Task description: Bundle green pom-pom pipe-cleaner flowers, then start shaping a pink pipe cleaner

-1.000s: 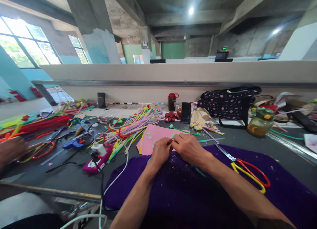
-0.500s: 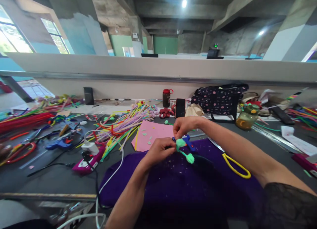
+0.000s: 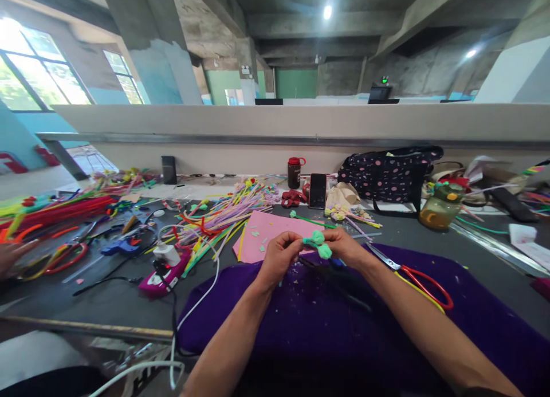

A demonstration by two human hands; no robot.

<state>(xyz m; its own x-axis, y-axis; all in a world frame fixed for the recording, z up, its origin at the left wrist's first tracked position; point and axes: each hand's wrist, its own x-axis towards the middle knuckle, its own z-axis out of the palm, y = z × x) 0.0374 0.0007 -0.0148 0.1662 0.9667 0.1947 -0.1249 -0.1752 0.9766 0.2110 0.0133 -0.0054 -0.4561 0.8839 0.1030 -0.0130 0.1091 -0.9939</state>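
Over the purple cloth (image 3: 301,317), both hands meet at a mint-green fuzzy pipe-cleaner piece (image 3: 320,242) with puffy lobes. My left hand (image 3: 281,254) pinches its stem end on the left. My right hand (image 3: 344,247) is closed at the lobes from the right; its fingertips are partly hidden behind them. Below the hands, a blue glue gun (image 3: 339,262) is mostly covered. Scissors (image 3: 404,268) with red and yellow handles lie beside my right forearm. Just behind my hands is a pink sheet (image 3: 253,231) with small green scraps on it.
A white plug sits in a magenta power strip (image 3: 161,279), its white cable hanging over the table edge. Pipe-cleaner bundles (image 3: 236,205) lie behind. A phone (image 3: 317,191), a brown bottle (image 3: 294,173), a dotted bag (image 3: 387,176) and an amber bottle (image 3: 440,208) line the back. Another person's hand (image 3: 11,256) shows at far left.
My right hand has come down to the right side of the green piece, whose lobes now sit close together between my hands. The view has shifted, and another person's hand has appeared at left.
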